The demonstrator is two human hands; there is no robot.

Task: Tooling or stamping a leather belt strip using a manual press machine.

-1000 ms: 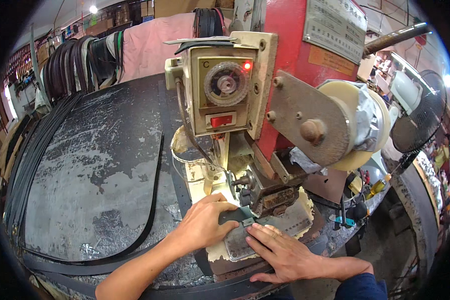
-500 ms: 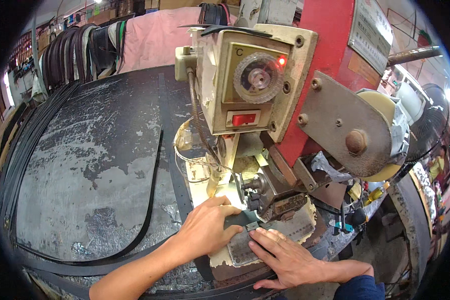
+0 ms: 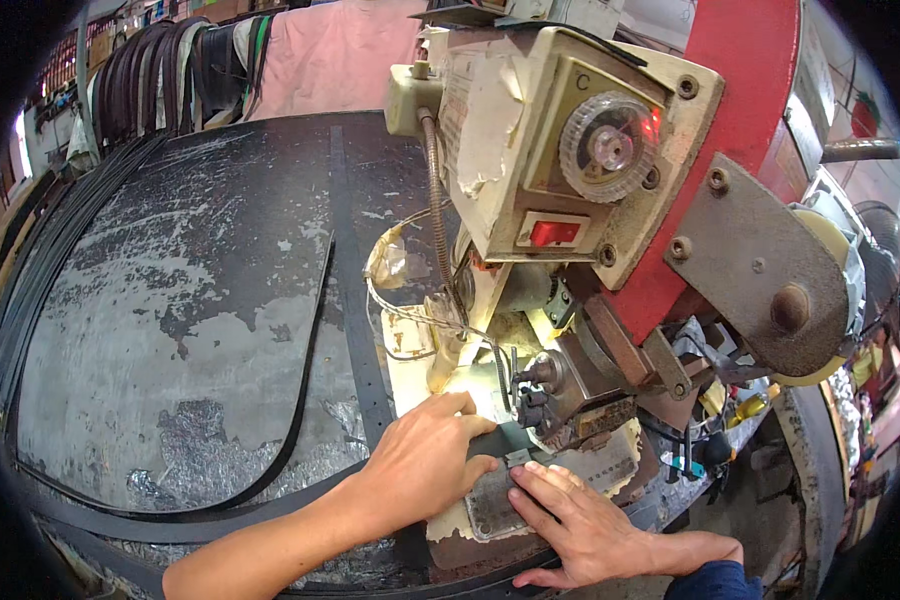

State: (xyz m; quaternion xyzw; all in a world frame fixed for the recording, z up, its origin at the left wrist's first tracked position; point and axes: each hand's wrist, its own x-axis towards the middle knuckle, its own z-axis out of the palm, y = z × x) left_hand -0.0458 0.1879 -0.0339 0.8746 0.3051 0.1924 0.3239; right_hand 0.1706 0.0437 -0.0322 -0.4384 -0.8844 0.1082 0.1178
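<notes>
A dark flat strap (image 3: 507, 438) lies under the working head of the machine (image 3: 580, 390), its edge at the small tool tips. My left hand (image 3: 425, 455) is closed over this strap, with the index finger bent and the thumb pressing toward it; the other fingers are partly hidden. Flat on the perforated metal plate (image 3: 495, 508) rests my right hand (image 3: 585, 525), its fingers stretched out. Its fingertips touch or nearly touch a small metal block (image 3: 519, 458) beside the strap. A lamp brightens the spot behind my left fingers.
Overhead juts the machine's cream control box (image 3: 495, 140) with a dial and red switch. Loose wires (image 3: 395, 300) hang at its left. A worn dark table (image 3: 240, 260) carries a long curved strap (image 3: 305, 400). Bundled straps (image 3: 150, 80) hang behind; a yellow-handled tool (image 3: 755, 402) lies right.
The view has shifted, so the machine appears farther right and closer. Both hands keep nearly the same pose at the strap and plate.
</notes>
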